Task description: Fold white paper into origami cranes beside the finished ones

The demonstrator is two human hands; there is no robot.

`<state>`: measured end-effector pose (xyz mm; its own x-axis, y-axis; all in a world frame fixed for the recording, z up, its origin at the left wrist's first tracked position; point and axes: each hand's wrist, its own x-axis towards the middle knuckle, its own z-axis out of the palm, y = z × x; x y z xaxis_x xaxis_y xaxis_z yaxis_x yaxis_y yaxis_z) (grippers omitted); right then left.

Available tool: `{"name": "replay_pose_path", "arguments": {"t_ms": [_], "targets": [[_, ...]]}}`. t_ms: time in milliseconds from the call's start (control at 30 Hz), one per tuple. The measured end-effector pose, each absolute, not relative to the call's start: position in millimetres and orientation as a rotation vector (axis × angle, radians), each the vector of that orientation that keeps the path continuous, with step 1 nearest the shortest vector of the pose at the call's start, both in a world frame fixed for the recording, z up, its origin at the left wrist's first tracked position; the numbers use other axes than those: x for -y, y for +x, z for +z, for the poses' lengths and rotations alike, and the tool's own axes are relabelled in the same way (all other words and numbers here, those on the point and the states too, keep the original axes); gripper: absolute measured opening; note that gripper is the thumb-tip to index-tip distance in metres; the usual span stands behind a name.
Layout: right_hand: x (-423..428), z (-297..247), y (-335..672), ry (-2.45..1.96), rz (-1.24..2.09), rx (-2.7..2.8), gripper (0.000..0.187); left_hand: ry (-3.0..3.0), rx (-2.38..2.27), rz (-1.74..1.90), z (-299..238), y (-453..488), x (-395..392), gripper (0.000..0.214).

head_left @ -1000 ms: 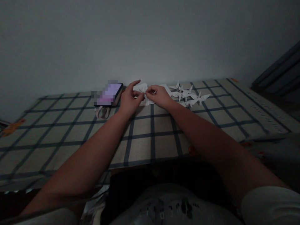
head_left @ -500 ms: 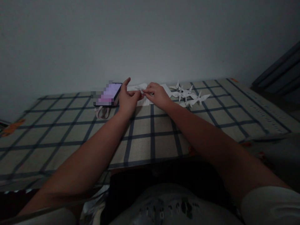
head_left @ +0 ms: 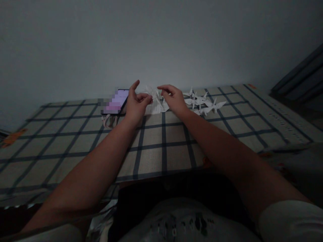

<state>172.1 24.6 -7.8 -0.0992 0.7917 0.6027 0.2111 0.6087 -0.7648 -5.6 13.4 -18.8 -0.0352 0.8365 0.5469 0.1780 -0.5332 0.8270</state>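
Observation:
Just left of the table's middle, my left hand [head_left: 136, 103] has its thumb and a finger pinched together, with the index finger raised. A pale folded paper [head_left: 156, 95] shows at this pinch, blurred, so its exact shape is unclear. My right hand [head_left: 174, 97] is to the right of it, fingers apart and thumb lowered, with nothing visible in its grasp. White paper sheets [head_left: 153, 109] with faint writing lie under and between the hands. Several white folded paper cranes [head_left: 207, 105] lie in a cluster to the right of my right hand.
A phone [head_left: 118, 101] with a lit screen lies left of my left hand, a pale looped strap [head_left: 109, 121] in front of it. A checked cloth [head_left: 151, 151] covers the table. The wall [head_left: 161, 43] rises directly behind the table.
My right hand has drawn away from my left, its fingers parting. The pinched left hand has shifted slightly left, and more of the folded paper shows between the hands.

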Motion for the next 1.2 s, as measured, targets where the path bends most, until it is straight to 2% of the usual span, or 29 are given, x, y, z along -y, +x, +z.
{"name": "replay_pose_path", "arguments": {"t_ms": [200,633,733,900,933,1033,1200], "targets": [[-34.8,-15.0,171.1,-0.866,0.996,1.62,0.03,1.747,-1.052,1.551,-15.9,-11.3,-18.0,0.079],[-28.6,-13.7,168.3,-0.749,1.331,1.482,0.023,1.711,-0.958,1.488,-18.6,-3.1,-12.0,0.074],[-30.8,-14.4,167.6,-0.772,1.282,1.459,0.02,1.689,-1.02,1.552,-20.8,-3.7,-15.7,0.067],[-33.5,-15.4,169.6,-0.866,0.98,1.531,0.028,1.761,-1.193,1.652,-18.1,-2.9,-10.5,0.021],[-32.6,-15.1,170.0,-0.882,0.911,1.561,0.03,1.753,-1.208,1.656,-16.6,-1.8,-7.5,0.017],[-27.2,-12.9,170.6,-0.919,0.745,1.632,0.033,1.739,-1.181,1.584,-12.5,2.6,1.7,0.019],[-20.1,-9.9,169.5,-0.873,0.64,1.721,0.023,1.652,-1.141,1.531,-9.9,7.4,8.0,0.03]]}}
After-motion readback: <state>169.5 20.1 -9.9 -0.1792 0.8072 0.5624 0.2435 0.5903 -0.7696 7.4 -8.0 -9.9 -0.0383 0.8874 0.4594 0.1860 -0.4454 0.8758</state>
